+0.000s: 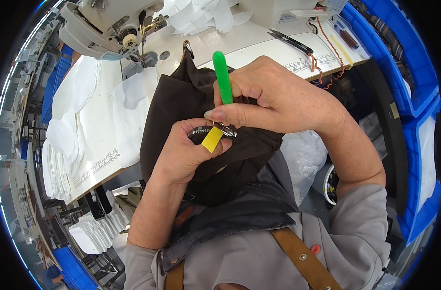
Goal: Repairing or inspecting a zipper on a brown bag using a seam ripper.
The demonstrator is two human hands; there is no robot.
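Note:
A dark brown fabric bag (pixel 169 104) lies bunched across my lap and against the table edge. My left hand (pixel 179 147) is closed on its zipper (pixel 199 131), whose metal teeth curve out between thumb and fingers. Beside the thumb a small yellow strip (pixel 211 139) sticks out, close to a metal slider (pixel 224 128). My right hand (pixel 268 99) grips a tool with a rounded green handle (pixel 222 75), pointing up and away from me. The tool's working end is hidden behind my fingers and thumb, right by the slider.
A sewing machine (pixel 97 29) stands at the far left of the white table (pixel 102 137). White cut pieces (pixel 73 125) lie left, more scraps (pixel 206 17) behind. Black-handled snips (pixel 290 42) with an orange cord rest far right. Blue bins (pixel 413 159) line the right side.

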